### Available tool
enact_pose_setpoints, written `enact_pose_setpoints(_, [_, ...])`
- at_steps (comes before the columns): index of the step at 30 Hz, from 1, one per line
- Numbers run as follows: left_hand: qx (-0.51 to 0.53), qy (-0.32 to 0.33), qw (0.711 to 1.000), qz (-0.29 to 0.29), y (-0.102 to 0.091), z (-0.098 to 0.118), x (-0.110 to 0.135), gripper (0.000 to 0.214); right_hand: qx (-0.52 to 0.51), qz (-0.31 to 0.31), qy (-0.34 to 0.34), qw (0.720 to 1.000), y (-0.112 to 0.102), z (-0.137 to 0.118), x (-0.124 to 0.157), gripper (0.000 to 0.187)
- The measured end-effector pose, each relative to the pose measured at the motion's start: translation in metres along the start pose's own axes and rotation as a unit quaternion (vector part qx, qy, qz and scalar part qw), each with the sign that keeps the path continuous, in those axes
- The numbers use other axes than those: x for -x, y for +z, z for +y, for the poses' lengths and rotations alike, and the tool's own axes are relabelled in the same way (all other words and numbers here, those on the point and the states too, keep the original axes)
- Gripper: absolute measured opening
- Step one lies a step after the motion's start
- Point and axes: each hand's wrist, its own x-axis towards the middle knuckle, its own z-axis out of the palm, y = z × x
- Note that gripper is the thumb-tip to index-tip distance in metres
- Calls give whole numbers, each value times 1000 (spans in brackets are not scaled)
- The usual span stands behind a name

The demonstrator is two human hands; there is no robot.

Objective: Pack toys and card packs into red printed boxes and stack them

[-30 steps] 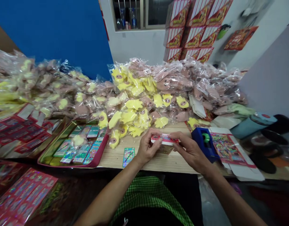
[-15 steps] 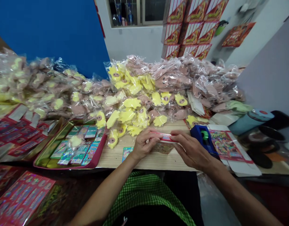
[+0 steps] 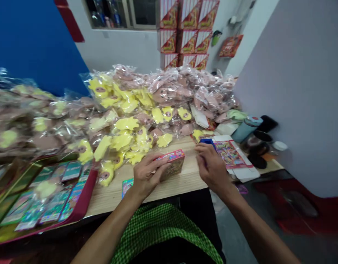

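My left hand (image 3: 147, 174) is closed around a small red printed box (image 3: 172, 163) that rests on the wooden table (image 3: 185, 179). To its right, my right hand (image 3: 210, 165) reaches onto the blue tape dispenser (image 3: 206, 141), fingers curled over it and covering most of it. A single card (image 3: 126, 186) lies on the table just left of my left wrist.
Heaps of yellow and pink toys in clear bags (image 3: 136, 106) fill the back of the table. A red tray of cards (image 3: 48, 198) sits at the left. A flat printed carton (image 3: 231, 156), a teal bottle (image 3: 244, 128) and dark items lie right. Red cartons (image 3: 185, 33) stack at the wall.
My right hand let go of the red box and moved right to the tape dispenser. The left hand kept the box. The view swung to the right.
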Motion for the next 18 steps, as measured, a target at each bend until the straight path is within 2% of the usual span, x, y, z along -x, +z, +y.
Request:
enact_pose_setpoints(3, [5, -10, 1000, 25, 16, 5, 1, 17, 55, 64, 230, 969, -24, 31, 17, 10])
enact_pose_setpoints(5, [14, -6, 1000, 20, 24, 7, 1, 15, 50, 54, 309, 948, -32, 50, 27, 15])
enact_pose_setpoints(7, [16, -1, 1000, 12, 29, 8, 0, 15, 14, 23, 356, 934, -33, 62, 33, 19])
enact_pose_setpoints(10, [23, 2, 1000, -1, 29, 9, -2, 16, -68, -9, 415, 907, -26, 65, 35, 13])
enact_pose_setpoints(13, [32, 9, 999, -20, 24, 11, -7, 18, -143, 6, 440, 887, -22, 58, 35, 21])
enact_pose_setpoints(18, [-4, 38, 998, -43, 18, 13, -11, 15, -217, 51, 443, 868, -20, 48, 43, 39])
